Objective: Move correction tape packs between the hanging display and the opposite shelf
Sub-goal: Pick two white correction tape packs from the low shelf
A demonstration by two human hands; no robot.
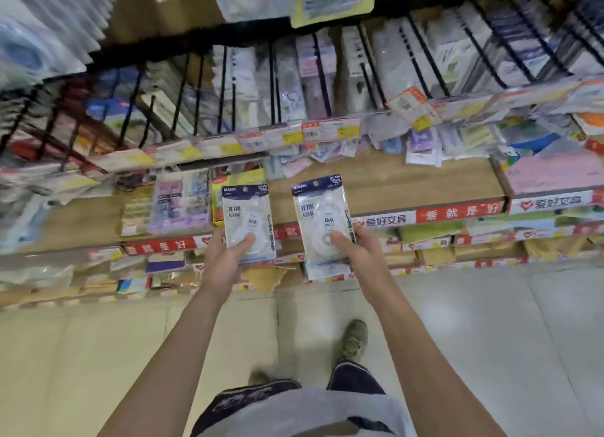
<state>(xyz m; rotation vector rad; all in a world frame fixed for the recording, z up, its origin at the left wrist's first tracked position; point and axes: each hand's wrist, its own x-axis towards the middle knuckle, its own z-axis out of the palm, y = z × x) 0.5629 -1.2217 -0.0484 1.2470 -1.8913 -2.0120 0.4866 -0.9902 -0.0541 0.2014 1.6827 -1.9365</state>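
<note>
Closest to me are a grey shirt hem and dark shorts (356,382), with two bare forearms reaching forward over the pale tiled floor (490,322) and one olive shoe (354,338) planted between them. I take the wooden shelf (392,181) ahead as my landmark. My left hand (225,256) grips the left correction tape pack (247,219) by its lower end, thumb pressed across the clear front over the white dispenser and fingers curled behind. My right hand (358,250) grips the right correction tape pack (322,219) the same way, thumb on the front near the round hub, fingers wrapped round the back edge. I see both packs upright with their dark blue headers on top, side by side with a gap between them, held in the air in front of the shelf's front edge and not touching it. Behind the left pack, on the shelf's left end, I see a yellow box (240,178) and pastel packets (181,201). Along the shelf's front lip runs a red and white label strip (457,212). Above the shelf, black wire dividers (322,76) hold rows of blurred stationery, and beneath it lie stacked goods too smeared for me to identify.
</note>
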